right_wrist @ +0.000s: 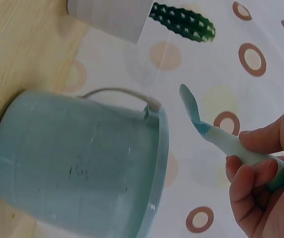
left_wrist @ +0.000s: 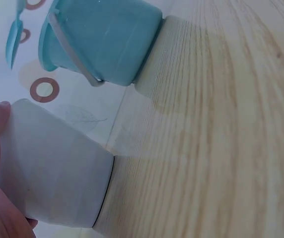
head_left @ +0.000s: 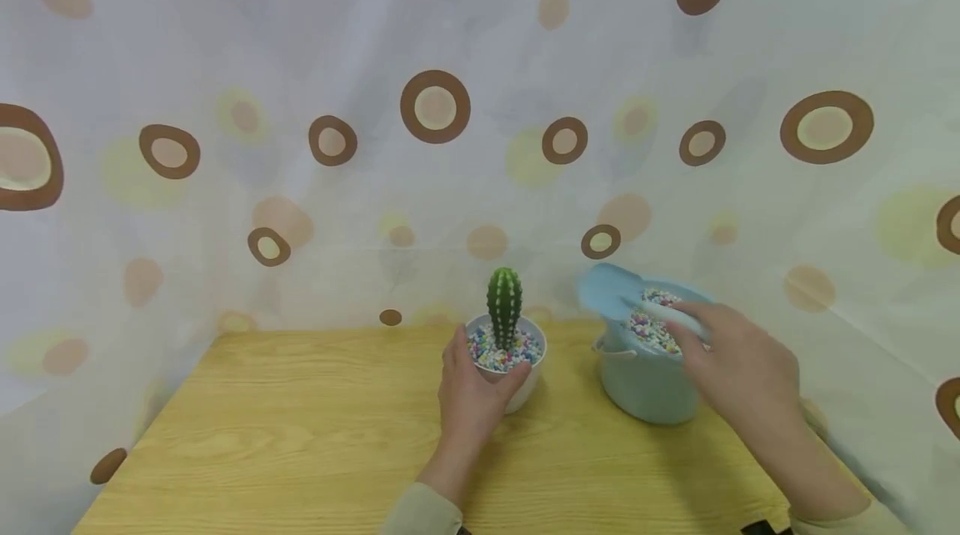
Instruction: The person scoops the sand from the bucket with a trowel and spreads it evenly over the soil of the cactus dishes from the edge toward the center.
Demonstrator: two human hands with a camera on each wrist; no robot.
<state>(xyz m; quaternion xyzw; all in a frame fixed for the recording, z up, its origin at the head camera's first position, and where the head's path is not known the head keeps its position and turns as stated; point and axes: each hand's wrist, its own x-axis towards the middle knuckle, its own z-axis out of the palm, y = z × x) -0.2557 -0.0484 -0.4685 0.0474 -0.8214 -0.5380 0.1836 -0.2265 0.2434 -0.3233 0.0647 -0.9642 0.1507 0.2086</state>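
Note:
A small white pot (head_left: 525, 389) holds a green cactus (head_left: 504, 306) set in coloured gravel (head_left: 487, 352). My left hand (head_left: 472, 393) grips the pot from the near side on the wooden table (head_left: 300, 435). The same white pot (left_wrist: 57, 173) fills the lower left of the left wrist view, with my thumb on its wall. To the right stands a light blue bucket (head_left: 648, 385) full of coloured gravel. My right hand (head_left: 738, 372) holds a light blue scoop (head_left: 611, 289) by its handle above the bucket's rim. In the right wrist view the scoop (right_wrist: 196, 116) hangs beside the bucket (right_wrist: 77, 168).
A curtain printed with brown and yellow circles (head_left: 435, 106) hangs close behind and to both sides of the table. The table's left part and front are bare wood. The bucket has a pale handle (right_wrist: 117, 94) lying against its rim.

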